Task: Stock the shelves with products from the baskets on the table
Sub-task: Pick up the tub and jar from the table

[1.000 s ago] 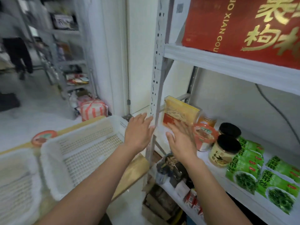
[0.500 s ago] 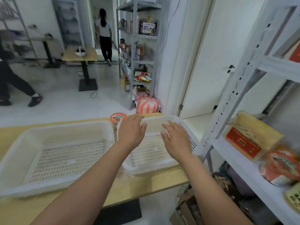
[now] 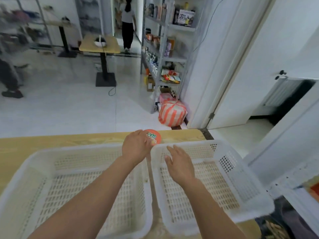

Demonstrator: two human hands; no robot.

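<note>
Two white mesh baskets stand side by side on the wooden table [image 3: 51, 140], the left basket [image 3: 25, 178] and the right basket [image 3: 241, 178]; I see no products inside either. Behind them on the table stands a cup with an orange lid [image 3: 155, 137]. My left hand [image 3: 136, 147] reaches over the gap between the baskets, its fingers stretched out against the left side of the cup. My right hand [image 3: 179, 164] hovers over the right basket with relaxed, spread fingers and holds nothing. The white shelf frame [image 3: 291, 180] shows at the far right edge.
On the floor beyond the table lies an orange-striped bag [image 3: 172, 114] beside another stocked shelf unit [image 3: 164, 49]. A small pedestal table [image 3: 101, 45] stands further back. One person [image 3: 127, 23] walks away in the distance; another's legs show at the left. A white door [image 3: 250, 66] is at the right.
My view swung left from the shelf to the table. Both hands left the shelf; the left moved forward to the orange-lidded cup, and the right came over the right basket.
</note>
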